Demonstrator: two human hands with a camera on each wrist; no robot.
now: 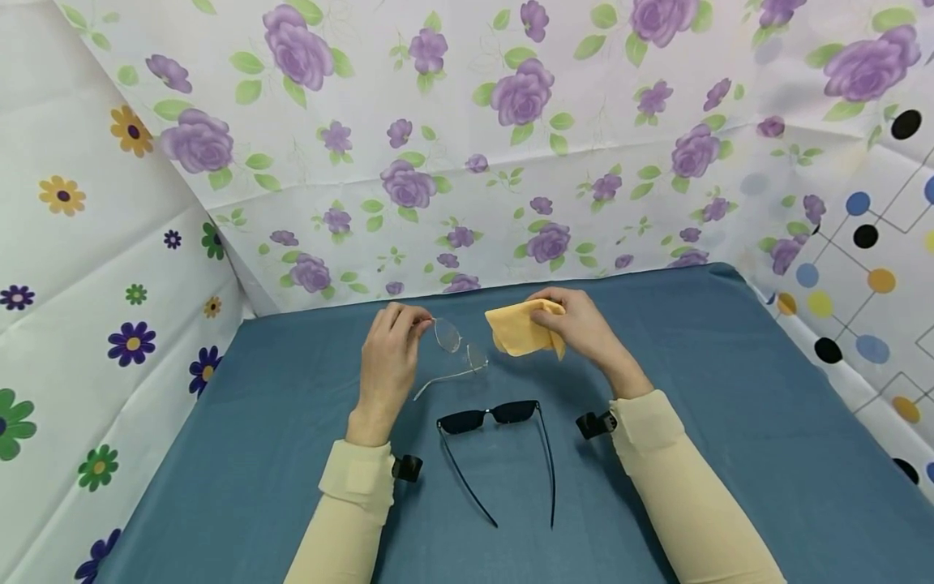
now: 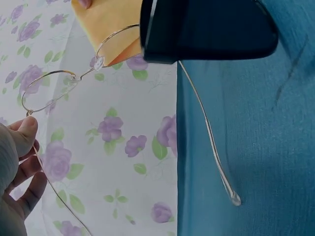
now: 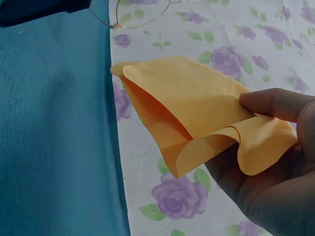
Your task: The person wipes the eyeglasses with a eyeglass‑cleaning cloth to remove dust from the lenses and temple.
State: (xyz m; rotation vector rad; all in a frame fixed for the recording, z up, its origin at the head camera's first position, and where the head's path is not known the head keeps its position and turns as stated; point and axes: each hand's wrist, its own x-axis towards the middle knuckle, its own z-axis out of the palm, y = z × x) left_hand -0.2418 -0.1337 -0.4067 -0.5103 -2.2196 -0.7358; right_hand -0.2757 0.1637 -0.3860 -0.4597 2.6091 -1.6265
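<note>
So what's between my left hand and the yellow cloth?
In the head view, the clear-lensed glasses, pinched by the left hand, extend toward the yellow cloth, with blue tablecloth showing behind them.

One pair of sunglasses [image 1: 464, 422] has one table [image 1: 292, 454] beneath; beyond it, one pair of glasses [image 1: 447, 335], one cloth [image 1: 520, 328], two hands [image 1: 390, 357] [image 1: 581, 323]; flanking it, two cameras [image 1: 407, 468] [image 1: 593, 425].

Looks like a staged tabletop setting — patterned sheets [image 1: 467, 113] wall three sides of a blue-covered table [image 1: 241, 462].
</note>
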